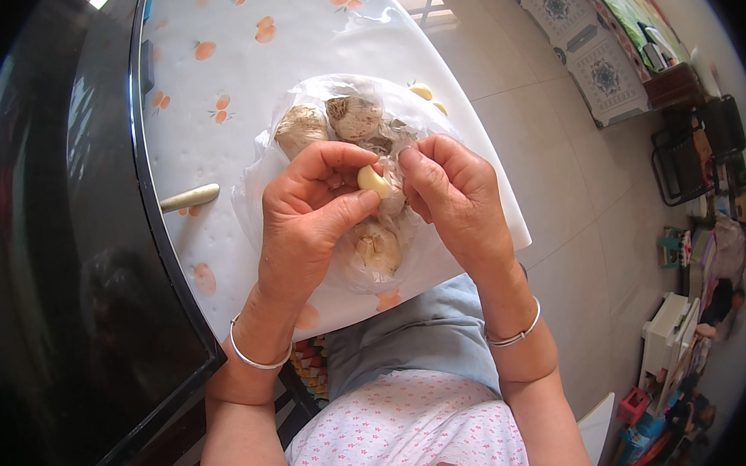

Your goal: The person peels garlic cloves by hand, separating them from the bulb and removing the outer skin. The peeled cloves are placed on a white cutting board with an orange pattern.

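My left hand (pixel 311 214) pinches a pale, peeled-looking garlic clove (pixel 373 182) between thumb and fingers. Close beside it, my right hand (pixel 450 193) has its thumb and forefinger together, with a wisp of papery skin (pixel 394 175) near the tips; whether they grip it is unclear. Under both hands lies a thin clear plastic bag (pixel 251 176) bearing several garlic bulbs: one at upper left (pixel 301 128), one at the top (pixel 354 117), one lower down (pixel 377 249). Beyond my right hand, peeled cloves (pixel 421 91) sit near the table's right edge.
The table (pixel 214 150) has a white cover printed with orange fruit. A dark glossy screen-like panel (pixel 47 253) stands along its left edge, with a pale handle (pixel 191 197) protruding beside it. Tiled floor (pixel 554 158) lies to the right, with a black chair (pixel 679 163) and household items farther off.
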`<action>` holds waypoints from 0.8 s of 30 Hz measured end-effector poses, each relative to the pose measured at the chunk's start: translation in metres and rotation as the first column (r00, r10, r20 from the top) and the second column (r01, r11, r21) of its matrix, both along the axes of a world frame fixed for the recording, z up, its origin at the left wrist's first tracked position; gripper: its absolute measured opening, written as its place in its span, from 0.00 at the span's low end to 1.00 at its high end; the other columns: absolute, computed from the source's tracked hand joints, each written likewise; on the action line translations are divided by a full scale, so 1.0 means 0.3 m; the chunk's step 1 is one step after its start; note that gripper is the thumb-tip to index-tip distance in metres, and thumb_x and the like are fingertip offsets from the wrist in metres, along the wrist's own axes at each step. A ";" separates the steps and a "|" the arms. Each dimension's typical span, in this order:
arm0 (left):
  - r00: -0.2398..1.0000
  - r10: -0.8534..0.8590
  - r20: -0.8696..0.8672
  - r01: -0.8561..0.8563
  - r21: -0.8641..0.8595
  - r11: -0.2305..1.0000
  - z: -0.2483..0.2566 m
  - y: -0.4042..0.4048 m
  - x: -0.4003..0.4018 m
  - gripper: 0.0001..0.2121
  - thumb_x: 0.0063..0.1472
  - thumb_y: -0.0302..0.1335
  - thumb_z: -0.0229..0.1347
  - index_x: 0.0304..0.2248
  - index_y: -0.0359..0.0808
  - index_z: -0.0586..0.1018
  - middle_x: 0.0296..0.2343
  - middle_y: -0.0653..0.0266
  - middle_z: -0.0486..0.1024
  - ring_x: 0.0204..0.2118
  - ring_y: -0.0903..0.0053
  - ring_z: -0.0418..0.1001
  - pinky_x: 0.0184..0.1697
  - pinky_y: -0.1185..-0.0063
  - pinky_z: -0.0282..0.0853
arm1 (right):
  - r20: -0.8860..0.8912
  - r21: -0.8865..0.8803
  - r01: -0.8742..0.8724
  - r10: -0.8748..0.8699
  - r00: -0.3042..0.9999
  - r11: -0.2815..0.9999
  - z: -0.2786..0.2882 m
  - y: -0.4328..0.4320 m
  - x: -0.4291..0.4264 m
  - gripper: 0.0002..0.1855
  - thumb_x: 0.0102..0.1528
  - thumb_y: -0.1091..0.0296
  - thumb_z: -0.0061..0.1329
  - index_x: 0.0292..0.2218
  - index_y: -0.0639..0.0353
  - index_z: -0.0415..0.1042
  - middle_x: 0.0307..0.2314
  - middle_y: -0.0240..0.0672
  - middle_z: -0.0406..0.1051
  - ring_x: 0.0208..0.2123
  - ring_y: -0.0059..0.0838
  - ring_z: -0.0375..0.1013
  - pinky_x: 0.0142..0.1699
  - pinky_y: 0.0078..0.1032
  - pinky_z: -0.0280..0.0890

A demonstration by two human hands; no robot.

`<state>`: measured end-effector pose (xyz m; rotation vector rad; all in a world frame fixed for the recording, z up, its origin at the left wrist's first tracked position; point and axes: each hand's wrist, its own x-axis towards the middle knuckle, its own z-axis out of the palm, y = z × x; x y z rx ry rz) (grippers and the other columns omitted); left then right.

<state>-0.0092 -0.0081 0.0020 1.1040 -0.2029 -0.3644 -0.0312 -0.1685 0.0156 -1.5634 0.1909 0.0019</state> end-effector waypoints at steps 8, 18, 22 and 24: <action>0.999 0.010 0.041 -0.012 0.039 0.999 0.004 -0.004 -0.002 0.11 0.53 0.13 0.52 0.37 0.31 0.72 0.32 0.68 0.73 0.37 0.85 0.70 0.42 0.85 0.68 | 0.096 -0.142 0.021 -0.008 0.995 0.990 -0.016 0.007 0.001 0.05 0.52 0.73 0.46 0.27 0.66 0.68 0.15 0.26 0.64 0.18 0.12 0.59 0.23 0.15 0.58; 0.998 0.030 0.056 -0.033 0.047 0.998 -0.005 -0.001 -0.004 0.11 0.54 0.13 0.51 0.37 0.31 0.72 0.32 0.68 0.72 0.36 0.86 0.70 0.42 0.86 0.68 | 0.253 -0.174 0.031 0.014 0.967 0.984 -0.021 0.030 0.001 0.04 0.52 0.74 0.45 0.27 0.66 0.68 0.15 0.27 0.65 0.17 0.14 0.60 0.22 0.16 0.58; 0.998 0.035 0.050 -0.037 0.050 0.998 0.001 -0.004 -0.003 0.10 0.54 0.14 0.52 0.37 0.31 0.72 0.32 0.68 0.72 0.36 0.86 0.70 0.42 0.86 0.68 | 0.237 -0.268 0.073 -0.008 0.972 0.961 -0.029 0.014 0.004 0.04 0.52 0.75 0.46 0.27 0.66 0.68 0.15 0.28 0.66 0.17 0.14 0.61 0.22 0.16 0.59; 0.998 0.040 0.042 -0.042 0.048 0.998 0.003 -0.004 -0.003 0.10 0.54 0.14 0.52 0.37 0.31 0.72 0.32 0.68 0.72 0.36 0.86 0.70 0.42 0.86 0.68 | 0.184 -0.238 0.110 -0.067 0.981 0.965 -0.024 0.012 0.003 0.04 0.51 0.76 0.47 0.26 0.66 0.68 0.15 0.29 0.66 0.17 0.13 0.61 0.22 0.16 0.59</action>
